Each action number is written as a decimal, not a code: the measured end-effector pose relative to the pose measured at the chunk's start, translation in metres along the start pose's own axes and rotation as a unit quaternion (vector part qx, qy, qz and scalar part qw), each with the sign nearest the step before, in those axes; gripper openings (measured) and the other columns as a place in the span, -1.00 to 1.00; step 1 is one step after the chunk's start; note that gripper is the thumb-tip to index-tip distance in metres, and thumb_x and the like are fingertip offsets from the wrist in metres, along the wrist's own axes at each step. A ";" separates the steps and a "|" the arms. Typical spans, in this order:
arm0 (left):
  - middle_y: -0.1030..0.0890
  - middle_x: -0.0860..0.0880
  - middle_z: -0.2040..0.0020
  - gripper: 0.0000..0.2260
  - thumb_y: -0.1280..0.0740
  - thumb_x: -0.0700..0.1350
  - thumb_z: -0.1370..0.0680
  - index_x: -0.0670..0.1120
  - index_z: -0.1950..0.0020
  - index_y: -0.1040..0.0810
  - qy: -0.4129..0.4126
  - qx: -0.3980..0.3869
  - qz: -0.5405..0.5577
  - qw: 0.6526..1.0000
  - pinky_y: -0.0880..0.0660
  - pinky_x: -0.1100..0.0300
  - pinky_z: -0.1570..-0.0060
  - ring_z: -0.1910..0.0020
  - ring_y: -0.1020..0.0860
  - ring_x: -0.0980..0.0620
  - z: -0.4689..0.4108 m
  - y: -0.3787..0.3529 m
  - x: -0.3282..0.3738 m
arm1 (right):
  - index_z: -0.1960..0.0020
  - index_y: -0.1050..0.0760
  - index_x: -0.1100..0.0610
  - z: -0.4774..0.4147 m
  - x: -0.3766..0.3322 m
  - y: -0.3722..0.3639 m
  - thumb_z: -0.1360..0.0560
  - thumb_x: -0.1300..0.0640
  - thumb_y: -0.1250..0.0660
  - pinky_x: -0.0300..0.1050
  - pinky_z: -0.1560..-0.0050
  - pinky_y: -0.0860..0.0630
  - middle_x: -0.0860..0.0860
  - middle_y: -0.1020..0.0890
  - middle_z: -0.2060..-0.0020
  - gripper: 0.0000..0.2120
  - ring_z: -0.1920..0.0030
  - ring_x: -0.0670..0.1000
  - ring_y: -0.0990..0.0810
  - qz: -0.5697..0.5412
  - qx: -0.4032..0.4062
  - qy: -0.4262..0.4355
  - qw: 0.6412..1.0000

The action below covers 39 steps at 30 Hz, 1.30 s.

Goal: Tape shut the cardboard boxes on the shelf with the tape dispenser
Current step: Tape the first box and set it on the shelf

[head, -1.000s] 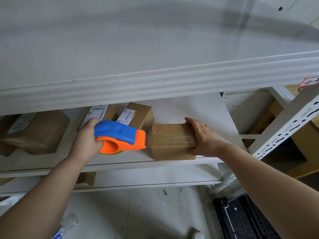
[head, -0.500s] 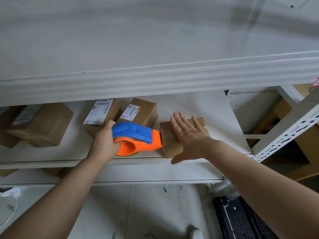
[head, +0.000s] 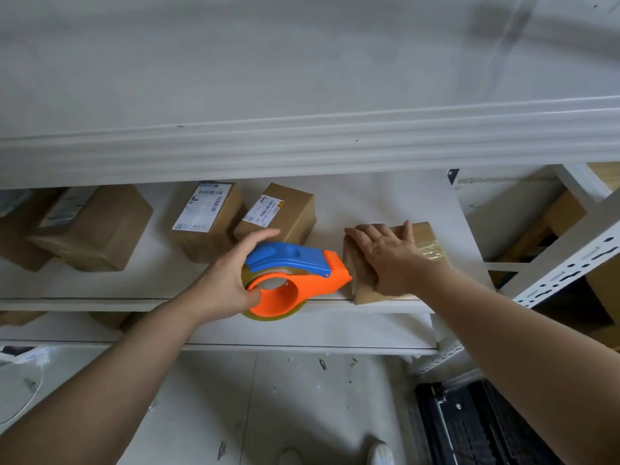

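A small brown cardboard box (head: pixel 427 241), wrapped with clear tape, sits at the front right of the white shelf (head: pixel 134 304). My right hand (head: pixel 385 255) lies flat on top of it with the fingers spread. My left hand (head: pixel 224 283) holds the blue and orange tape dispenser (head: pixel 295 276) just left of that box, thumb in the orange ring and fingers loosely extended over the blue top. The dispenser's orange nose touches or nearly touches the box's left side. A roll of clear tape shows under the orange body.
Three more cardboard boxes stand further back: one labelled box (head: pixel 280 213), another labelled box (head: pixel 208 219), and a larger one (head: pixel 95 228) at the left. An upper shelf board (head: pixel 302 146) overhangs. A perforated white post (head: pixel 570 263) rises right; a black crate (head: pixel 486 427) lies on the floor.
My right hand slid from the box's right end onto its top and now lies flat. The left hand loosened its fingers on the dispenser and tilted it, still at the box's left side.
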State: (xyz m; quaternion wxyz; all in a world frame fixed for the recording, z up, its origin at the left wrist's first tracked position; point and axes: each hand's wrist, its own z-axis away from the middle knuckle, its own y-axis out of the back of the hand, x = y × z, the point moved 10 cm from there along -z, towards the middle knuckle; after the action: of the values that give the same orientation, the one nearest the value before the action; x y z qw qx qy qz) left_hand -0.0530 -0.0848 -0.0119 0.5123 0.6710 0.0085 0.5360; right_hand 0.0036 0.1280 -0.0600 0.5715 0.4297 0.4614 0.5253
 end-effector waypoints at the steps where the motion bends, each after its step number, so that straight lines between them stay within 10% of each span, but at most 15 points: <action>1: -0.45 0.32 -0.21 -0.20 -0.43 -0.32 -0.33 0.32 -0.38 -0.27 -0.012 0.002 0.006 1.000 -0.46 0.39 -0.09 -0.17 -0.50 0.29 0.001 0.000 0.003 | -0.56 0.12 0.02 0.000 0.004 -0.001 -0.44 0.07 -0.28 0.52 -0.35 0.00 -0.02 -0.12 -0.48 -0.17 -0.48 0.06 -0.09 0.003 0.001 -0.005 1.000; 24: -0.39 0.13 -0.10 -0.17 -0.30 -0.26 -0.36 0.52 -0.34 -0.12 -0.045 -0.029 -0.196 0.979 -0.53 0.02 0.00 -0.06 -0.48 0.05 -0.019 -0.005 -0.004 | -0.56 0.20 0.02 0.002 0.009 -0.003 -0.39 0.08 -0.32 0.54 -0.36 0.11 0.00 -0.08 -0.49 -0.07 -0.50 0.08 -0.03 0.023 -0.011 -0.005 1.000; 34: -0.46 -0.06 -0.05 -0.54 -0.24 -0.20 -0.46 0.16 -0.30 -0.34 -0.034 -0.080 -0.548 0.832 -0.37 0.13 0.24 0.00 -0.55 -0.13 -0.046 -0.023 0.053 | -0.56 0.22 0.02 0.006 0.009 -0.005 -0.42 0.06 -0.30 0.56 -0.34 0.11 0.01 -0.07 -0.48 -0.09 -0.48 0.09 -0.04 0.019 -0.016 -0.015 1.000; 39: -0.48 0.02 -0.24 -0.40 -0.37 -0.06 -0.42 0.23 -0.41 -0.27 0.039 0.023 -0.294 0.955 -0.44 0.13 -0.11 -0.20 -0.50 -0.06 -0.034 0.005 0.028 | -0.57 0.20 0.03 0.005 0.011 -0.001 -0.43 0.06 -0.29 0.56 -0.34 0.11 0.01 -0.09 -0.49 -0.11 -0.48 0.09 -0.05 0.005 0.001 -0.023 1.000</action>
State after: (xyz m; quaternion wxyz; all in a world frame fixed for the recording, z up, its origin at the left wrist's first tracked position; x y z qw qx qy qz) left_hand -0.0687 -0.0481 0.0077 0.6307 0.6289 0.2376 0.3875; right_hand 0.0086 0.1384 -0.0604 0.5790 0.4444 0.4460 0.5180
